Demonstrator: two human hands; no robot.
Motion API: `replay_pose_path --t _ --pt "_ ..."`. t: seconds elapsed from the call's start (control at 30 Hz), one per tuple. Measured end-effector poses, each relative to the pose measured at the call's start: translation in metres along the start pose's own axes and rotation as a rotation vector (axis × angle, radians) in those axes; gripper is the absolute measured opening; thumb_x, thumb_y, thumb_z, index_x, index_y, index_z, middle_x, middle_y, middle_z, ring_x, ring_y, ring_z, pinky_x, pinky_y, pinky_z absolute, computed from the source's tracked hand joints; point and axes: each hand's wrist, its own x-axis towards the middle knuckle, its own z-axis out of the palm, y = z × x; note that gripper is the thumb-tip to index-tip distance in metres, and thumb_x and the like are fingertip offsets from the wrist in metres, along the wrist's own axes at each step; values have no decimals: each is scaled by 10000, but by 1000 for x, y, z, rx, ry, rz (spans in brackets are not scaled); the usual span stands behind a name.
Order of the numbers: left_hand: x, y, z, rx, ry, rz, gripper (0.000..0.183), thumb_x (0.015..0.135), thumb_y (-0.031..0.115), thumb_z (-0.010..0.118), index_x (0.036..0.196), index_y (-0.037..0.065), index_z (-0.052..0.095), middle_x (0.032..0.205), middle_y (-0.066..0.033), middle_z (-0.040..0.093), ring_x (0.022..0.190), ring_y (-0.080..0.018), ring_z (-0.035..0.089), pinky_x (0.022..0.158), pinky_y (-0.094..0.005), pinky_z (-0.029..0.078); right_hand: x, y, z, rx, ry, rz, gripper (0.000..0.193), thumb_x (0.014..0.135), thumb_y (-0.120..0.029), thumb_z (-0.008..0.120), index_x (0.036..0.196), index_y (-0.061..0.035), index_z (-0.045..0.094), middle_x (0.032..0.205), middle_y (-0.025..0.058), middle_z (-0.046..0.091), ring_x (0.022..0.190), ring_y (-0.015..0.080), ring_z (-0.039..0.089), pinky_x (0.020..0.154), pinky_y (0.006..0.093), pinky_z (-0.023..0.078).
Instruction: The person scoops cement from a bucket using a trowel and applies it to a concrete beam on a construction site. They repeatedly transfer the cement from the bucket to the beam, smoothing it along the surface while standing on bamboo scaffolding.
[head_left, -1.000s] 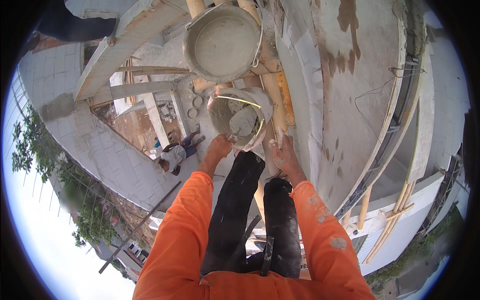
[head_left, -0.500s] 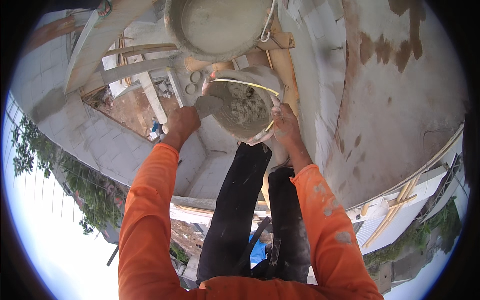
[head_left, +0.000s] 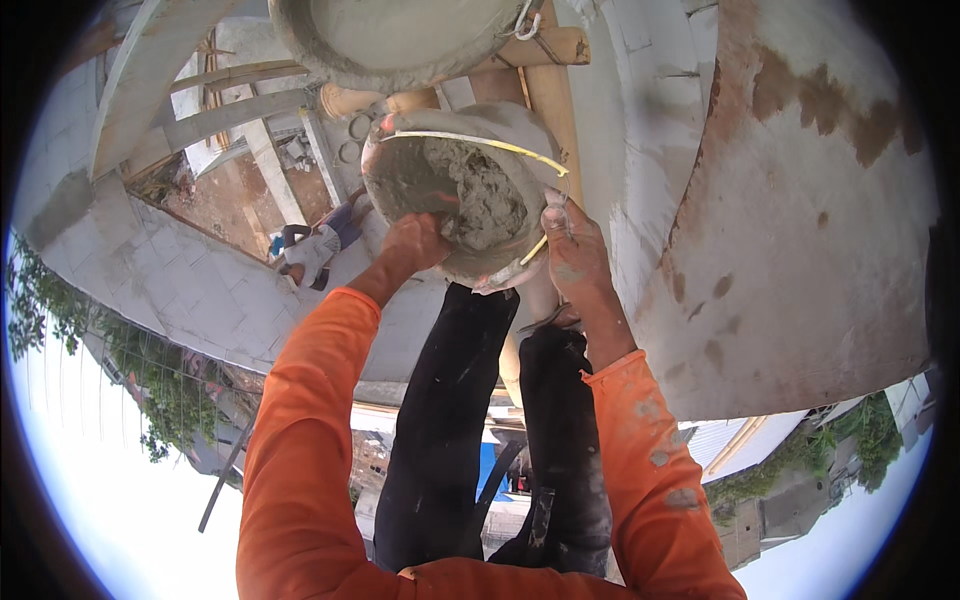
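The bucket (head_left: pixel 525 128) is located between the two hands, above the person's knees in the view, with its opening facing the camera. It contains grey mortar (head_left: pixel 487 195), heaped toward the right side of the interior; the left part of the interior is shaded and hard to make out. The bucket's base and its support are hidden.

Left hand (head_left: pixel 415 243): positioned at the near-left rim, knuckles upward, fingers curled into the bucket opening. The fingertips are concealed; whether they grasp a tool cannot be told.

Right hand (head_left: pixel 577 255): grasps the bucket at its right rim, beside the end of the yellow handle (head_left: pixel 480 141). The thumb is visible; the other fingers are largely obscured. The handle crosses the far side of the opening, and the hand partly covers its right end.

A larger container (head_left: pixel 298 48) of grey material stands beyond the bucket, cut off by the upper edge; only part of its white handle (head_left: pixel 523 22) shows.

At left, another person (head_left: pixel 318 250) appears small; details are indistinct. The dark trousers (head_left: pixel 445 400) occupy the lower centre, between orange sleeves (head_left: pixel 305 420).
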Motion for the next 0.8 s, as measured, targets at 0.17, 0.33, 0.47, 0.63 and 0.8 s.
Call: replay_pose_path --t 0.17,0.33,0.47,0.63,0.8 --pt "-11 6 7 -60 0 -16 425 747 314 655 1112 96 635 1032 -171 659 1003 -329 613 886 -414 480 0 -3 -6 -45 -36 6 623 937 -541 460 1234 2 533 1047 147 630 978 189 560 890 317 428" --pt "-34 3 5 -166 -63 -50 457 742 329 653 1127 86 614 990 -180 664 974 -350 614 869 -426 481 -3 -18 -7 -112 -22 44 603 958 -512 432 1237 13 525 1046 164 628 980 226 571 894 334 428" --pt "-44 -4 12 -233 -59 -26 463 730 328 664 1114 75 609 950 -182 668 949 -352 620 848 -426 487 -1 -4 -8 -149 -15 -59 584 974 -488 406 1274 4 500 1083 179 620 993 253 573 906 344 423" --pt "-61 -6 14 -293 71 10 481 711 287 692 1134 73 608 808 -193 662 720 -334 655 704 -402 512 -16 -3 -13 -328 13 -177 547 988 -430 407 1381 -49 404 1066 139 538 967 243 535 896 334 431" --pt "-108 8 -17 -405 72 -145 452 714 297 692 1109 87 626 831 -206 665 788 -350 652 737 -415 501 -81 26 -46 -365 -55 -225 439 991 -250 419 1381 -50 400 1052 152 487 985 274 493 901 344 421"
